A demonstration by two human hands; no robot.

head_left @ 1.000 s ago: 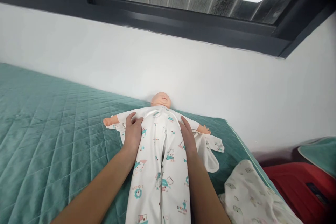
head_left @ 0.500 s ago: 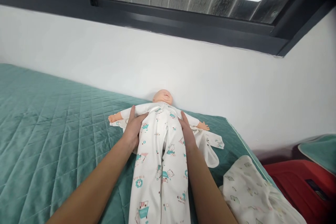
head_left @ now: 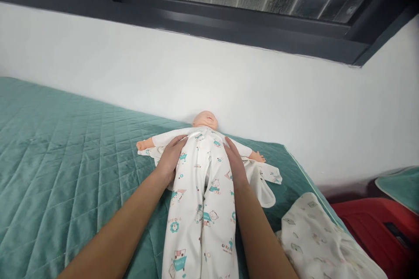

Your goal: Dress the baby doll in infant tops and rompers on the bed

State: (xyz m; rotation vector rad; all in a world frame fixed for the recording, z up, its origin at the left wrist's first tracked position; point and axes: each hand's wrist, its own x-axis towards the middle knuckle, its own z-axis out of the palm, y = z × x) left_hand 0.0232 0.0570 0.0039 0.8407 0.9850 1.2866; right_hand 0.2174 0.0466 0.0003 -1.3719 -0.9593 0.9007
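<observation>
A baby doll (head_left: 205, 119) in a white long-sleeved top lies on its back, head near the wall, arms spread to both sides. White baby pants (head_left: 203, 183) with teal and pink prints cover its front from the chest down, the legs running toward me past the lower edge. My left hand (head_left: 172, 155) is closed on the left side of the pants near the waist. On the opposite side, my right hand (head_left: 234, 161) grips their right edge, fingers partly hidden. Beneath the doll spreads a printed baby shirt (head_left: 262, 189), its sleeves showing past both doll hands.
A green quilted cover (head_left: 65, 152) lies under everything, its edge falling away at the right. A crumpled white printed cloth (head_left: 314, 235) rests at lower right. Beyond the edge is a red object (head_left: 369, 226). Wall (head_left: 170, 74) and dark window frame (head_left: 229, 26) stand behind.
The fingers of my left hand, spread before with one pointing up, have come together against the pants. My right hand stays nearly in place. The view has shifted slightly.
</observation>
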